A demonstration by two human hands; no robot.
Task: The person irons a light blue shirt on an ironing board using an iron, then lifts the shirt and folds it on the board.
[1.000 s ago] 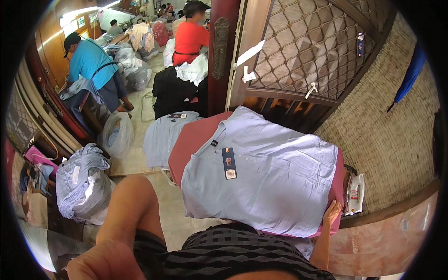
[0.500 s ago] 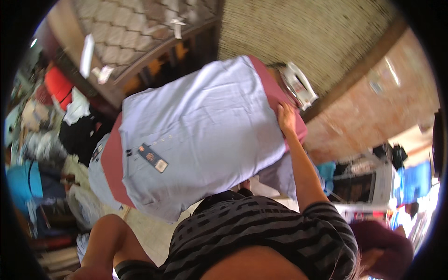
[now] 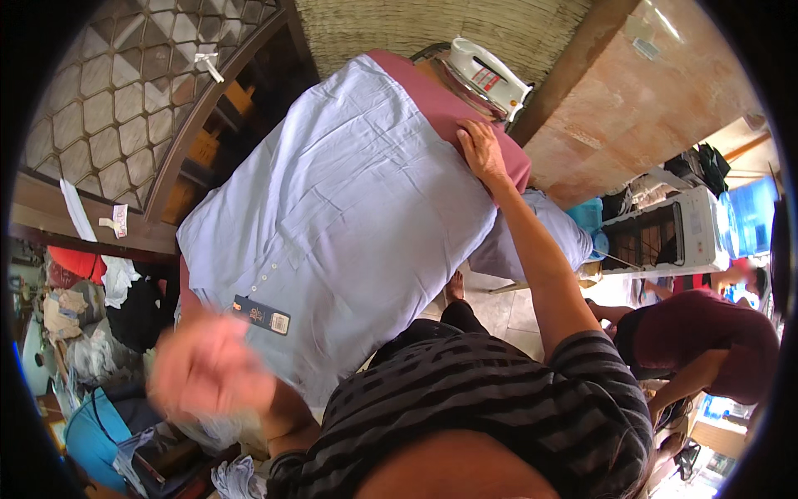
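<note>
A light blue shirt [image 3: 332,191] lies spread over an ironing board with a maroon cover [image 3: 432,104]. Near its neck end are small buttons and a dark hang tag [image 3: 262,315]. My right hand [image 3: 482,152] rests on the maroon cover beside the shirt's hem, fingers stretched out and holding nothing. Just beyond it, a white iron [image 3: 486,75] sits at the board's far right end. My left hand [image 3: 212,370] is raised by the tag end of the shirt. Motion smears its fingers, so whether it holds anything is unclear.
A metal lattice gate [image 3: 141,91] stands at the far left, beside a woven mat wall [image 3: 440,21]. Bags and cloth [image 3: 91,333] are piled at left. More blue-grey cloth [image 3: 532,237] hangs below the board. At right, a person in maroon [image 3: 698,341] bends near a white appliance [image 3: 702,229].
My left hand has come up from the lower left to near the shirt's tag. My right hand stays on the maroon cover. The whole view has turned, and the person in maroon shows more.
</note>
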